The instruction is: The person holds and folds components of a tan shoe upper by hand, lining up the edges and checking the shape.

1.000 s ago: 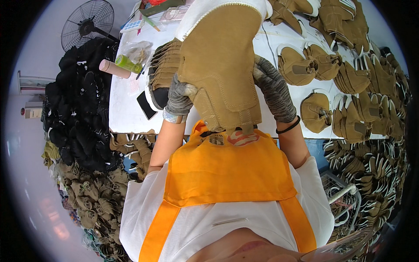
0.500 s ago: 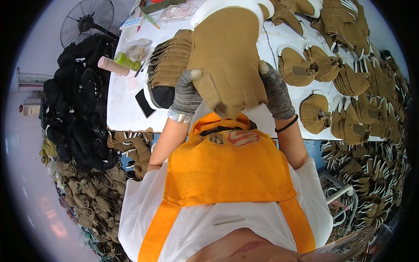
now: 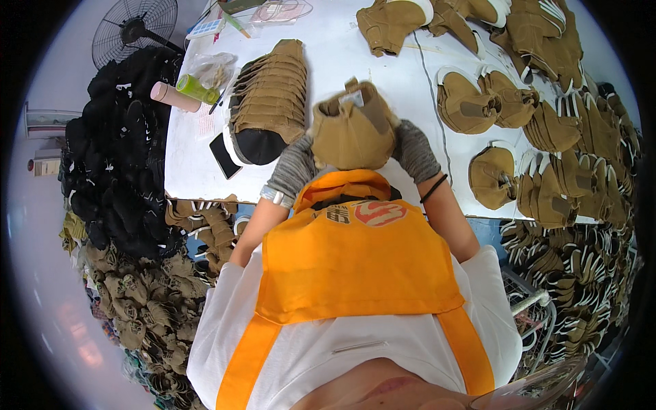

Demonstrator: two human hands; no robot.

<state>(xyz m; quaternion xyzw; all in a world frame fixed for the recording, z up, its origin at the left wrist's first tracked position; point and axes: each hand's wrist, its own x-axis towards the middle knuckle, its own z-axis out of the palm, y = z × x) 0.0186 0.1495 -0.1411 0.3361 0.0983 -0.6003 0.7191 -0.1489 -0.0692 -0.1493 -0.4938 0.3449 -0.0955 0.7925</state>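
A brown shoe upper (image 3: 353, 137) is held close to my chest over the table's near edge, its ankle opening and a pale label inside turned upward. My left hand (image 3: 295, 166), in a grey knit glove, grips its left side. On the opposite side, my right hand (image 3: 414, 152), gloved alike, is closed on it. The fingertips of both hands are partly hidden by the upper. Just left of it lies a nested row of brown uppers (image 3: 273, 89), with a black toe piece (image 3: 263, 146) at the near end.
On the white table (image 3: 410, 184) sit a phone (image 3: 224, 156), a pink bottle (image 3: 175, 96) and a green bottle (image 3: 197, 89). Brown uppers with white edges (image 3: 465, 102) fill the right side. A cable (image 3: 437, 96) crosses the tabletop. Black uppers (image 3: 123, 157) are heaped at left beside a fan (image 3: 133, 31).
The upper has come down toward my chest and tipped, so its opening now shows instead of its long flat face. Both hands moved slightly nearer with it, still gripping.
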